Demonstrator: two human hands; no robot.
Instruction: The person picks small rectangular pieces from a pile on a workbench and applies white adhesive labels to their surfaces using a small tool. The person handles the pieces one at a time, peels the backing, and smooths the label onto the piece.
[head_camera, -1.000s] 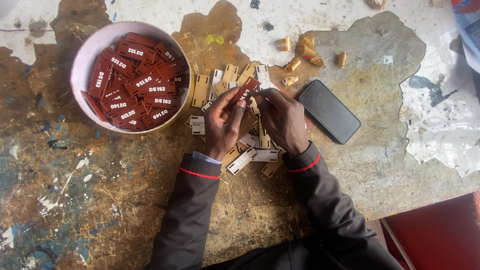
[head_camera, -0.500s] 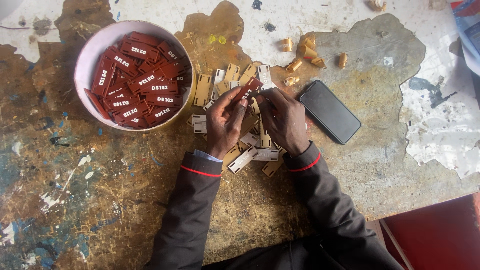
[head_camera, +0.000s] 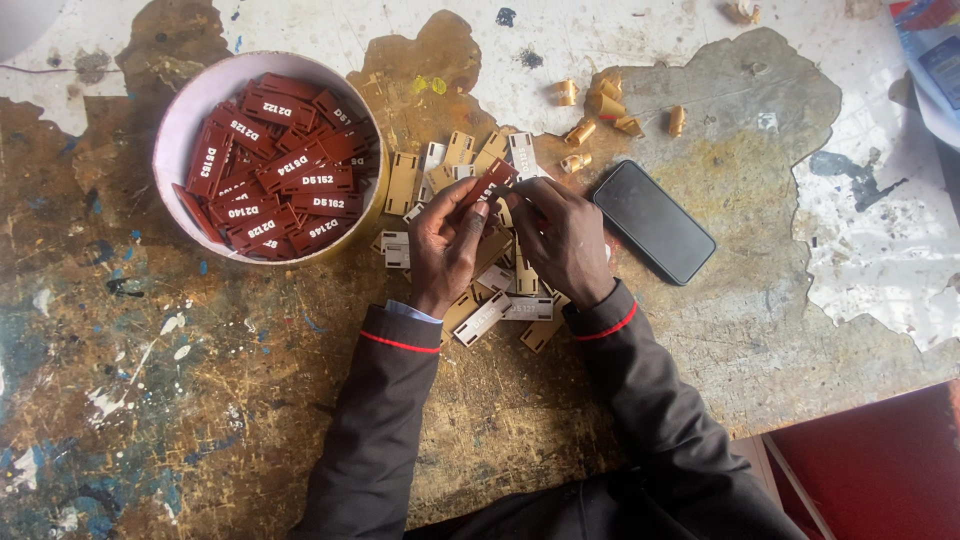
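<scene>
My left hand and my right hand meet over a scatter of flat rectangular tags in tan and white on the worn table. Between the fingertips of both hands is one small red tag, tilted up to the right. A round bowl with a pale rim stands to the left of my hands, filled with several red tags with white lettering.
A black phone lies face up just right of my right hand. Small tan rolled pieces lie beyond the hands. A red surface is at the bottom right, blue-printed packaging at the top right.
The hands stay in the same spot over the tag pile; the fingers have shifted slightly on the red tag. Nothing else has moved.
</scene>
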